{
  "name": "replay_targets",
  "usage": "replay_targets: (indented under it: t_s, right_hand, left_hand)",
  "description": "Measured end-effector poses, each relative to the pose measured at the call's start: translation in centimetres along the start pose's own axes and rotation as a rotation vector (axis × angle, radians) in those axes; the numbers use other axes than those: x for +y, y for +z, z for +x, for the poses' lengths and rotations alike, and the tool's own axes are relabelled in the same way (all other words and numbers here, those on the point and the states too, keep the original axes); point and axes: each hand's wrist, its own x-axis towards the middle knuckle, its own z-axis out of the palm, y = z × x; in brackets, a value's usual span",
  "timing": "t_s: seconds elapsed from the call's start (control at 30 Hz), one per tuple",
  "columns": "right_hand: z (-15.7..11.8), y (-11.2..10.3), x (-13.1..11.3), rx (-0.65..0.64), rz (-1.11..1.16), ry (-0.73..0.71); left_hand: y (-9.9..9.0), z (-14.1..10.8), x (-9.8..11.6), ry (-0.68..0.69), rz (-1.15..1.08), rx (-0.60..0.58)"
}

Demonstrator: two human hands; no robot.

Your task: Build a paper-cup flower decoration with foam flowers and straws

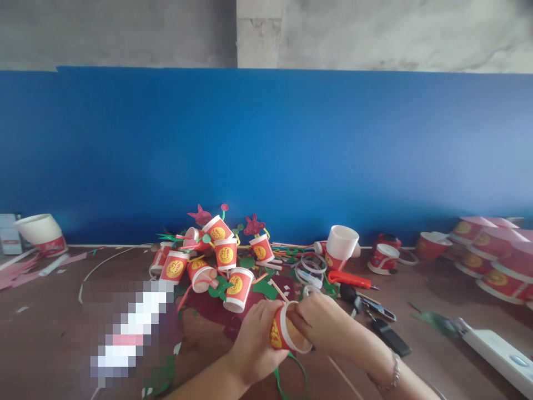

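A red paper cup (276, 329) with a yellow print and a white rim lies tilted between my hands at the lower middle, its mouth facing right. My left hand (257, 337) is wrapped round the cup's left side. The fingers of my right hand (320, 316) are bent over the rim and reach into the mouth; what they hold, if anything, is hidden. Below the cup a green strip (297, 366) curls on the brown table (54, 333), and a thin stick (343, 375) lies beneath my right forearm.
Decorated red cups (225, 254) are heaped beyond my hands. To the right are a white cup (342, 244), an orange-red cutter (350, 279), keys, a black case (390, 336), a white glue gun (499, 355) and stacked red cups (506, 280). A blue panel (266, 150) stands behind.
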Motion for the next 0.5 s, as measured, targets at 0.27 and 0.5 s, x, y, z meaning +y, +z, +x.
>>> replay_targets:
  t_s: [0.27, 0.5]
  right_hand:
    - [0.16, -0.21, -0.15, -0.088, 0.125, 0.126]
    - [0.21, -0.75, -0.36, -0.175, 0.068, 0.027]
  left_hand:
    - [0.22, -0.09, -0.22, -0.047, 0.055, 0.084]
    - [-0.07, 0.02, 0.25, -0.089, 0.024, 0.006]
